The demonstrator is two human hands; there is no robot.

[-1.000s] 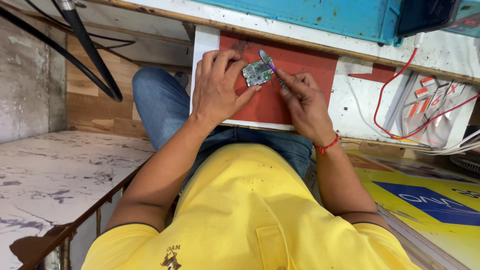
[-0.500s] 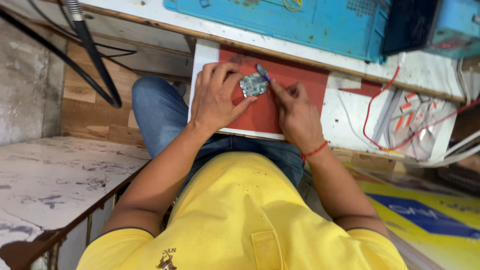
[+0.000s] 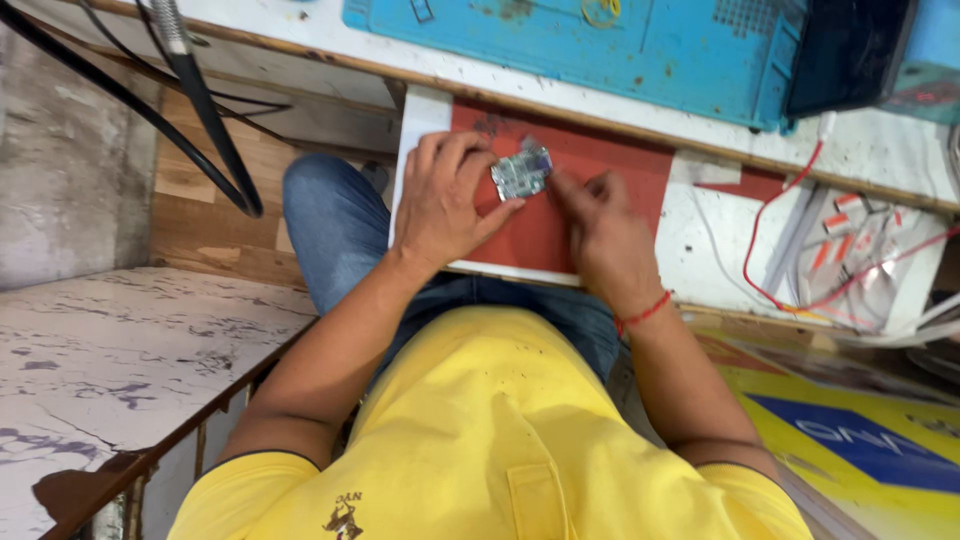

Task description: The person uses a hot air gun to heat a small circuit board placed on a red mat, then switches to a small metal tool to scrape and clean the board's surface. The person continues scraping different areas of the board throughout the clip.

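My left hand [image 3: 448,200] grips a small silvery-green circuit board [image 3: 522,173] by its left side, holding it over a red mat [image 3: 620,170] on a white board that rests on my lap. My right hand [image 3: 605,235] is just right of the circuit board, fingers curled and blurred by motion, and appears to pinch a thin tool whose tip shows near the board's top edge. A red thread band circles my right wrist.
A blue work mat [image 3: 640,50] lies on the bench beyond the red mat. A dark device [image 3: 850,55] stands at the upper right. Red wires [image 3: 790,220] and small parts lie to the right. Black cables [image 3: 200,100] hang at left over a marble-patterned slab [image 3: 120,350].
The view has shifted, so hands and mat sit lower in the frame. My right hand has moved slightly and now appears blurred; my left hand keeps hold of the circuit board.
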